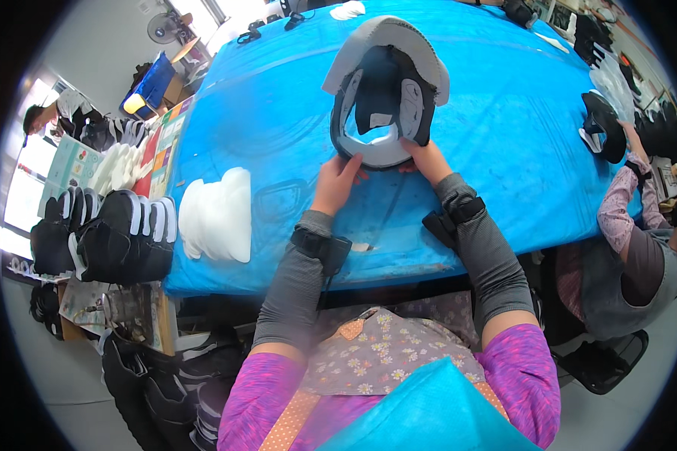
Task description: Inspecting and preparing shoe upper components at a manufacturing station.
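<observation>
A black and grey shoe upper [377, 90] is held up over the blue-covered table [278, 98], its opening turned toward me. At its lower left edge my left hand [335, 183] pinches the rim, thumb on the near face. The lower right edge is gripped by my right hand [428, 160], its fingers partly hidden behind the upper. Through the gap in the upper a bit of white and blue shows. A row of white pads [216, 216] lies on the table to the left of my left hand.
Stacked black shoe uppers [128, 237] with white edges stand at the table's left side. To the right, a co-worker [639, 255] holds another black upper [604, 128] at the table edge. More black uppers [158, 387] are heaped below left. A fan [162, 28] stands in the back.
</observation>
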Demonstrator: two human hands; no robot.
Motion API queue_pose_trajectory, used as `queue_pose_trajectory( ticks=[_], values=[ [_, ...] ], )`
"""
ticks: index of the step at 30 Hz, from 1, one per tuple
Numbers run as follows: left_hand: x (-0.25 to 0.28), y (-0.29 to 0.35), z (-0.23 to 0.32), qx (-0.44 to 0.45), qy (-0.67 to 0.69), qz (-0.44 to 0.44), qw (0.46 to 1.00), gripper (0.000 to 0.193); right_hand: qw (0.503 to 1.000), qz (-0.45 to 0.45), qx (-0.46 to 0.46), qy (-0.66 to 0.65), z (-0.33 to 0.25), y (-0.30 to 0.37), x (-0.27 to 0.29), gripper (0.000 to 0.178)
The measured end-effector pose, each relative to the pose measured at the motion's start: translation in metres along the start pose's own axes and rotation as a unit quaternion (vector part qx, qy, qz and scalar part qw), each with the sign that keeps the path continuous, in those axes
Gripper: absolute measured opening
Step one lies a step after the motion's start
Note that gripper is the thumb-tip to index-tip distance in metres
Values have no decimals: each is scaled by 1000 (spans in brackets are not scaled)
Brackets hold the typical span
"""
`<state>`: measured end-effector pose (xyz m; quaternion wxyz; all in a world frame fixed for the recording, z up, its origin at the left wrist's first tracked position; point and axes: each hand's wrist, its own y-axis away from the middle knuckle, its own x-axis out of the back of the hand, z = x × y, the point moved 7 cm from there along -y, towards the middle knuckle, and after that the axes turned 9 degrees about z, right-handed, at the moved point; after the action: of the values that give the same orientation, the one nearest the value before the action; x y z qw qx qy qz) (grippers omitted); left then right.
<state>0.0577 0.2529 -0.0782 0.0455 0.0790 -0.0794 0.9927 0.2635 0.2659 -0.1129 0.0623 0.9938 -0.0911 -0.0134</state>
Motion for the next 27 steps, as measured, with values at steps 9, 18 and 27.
queue_pose_trajectory(
  ticks=[9,18,27],
  values=[
    [-1,0,4,-1,-2,2,1000,35,1000,-1,2,14,0,-1,-1,42],
    [-2,0,3,-1,-18,2,1000,37,1000,2,2,-3,-5,4,-1,41],
    [-1,0,3,-5,-18,13,1000,39,1000,2,4,1,-5,3,-1,41]
  ],
)
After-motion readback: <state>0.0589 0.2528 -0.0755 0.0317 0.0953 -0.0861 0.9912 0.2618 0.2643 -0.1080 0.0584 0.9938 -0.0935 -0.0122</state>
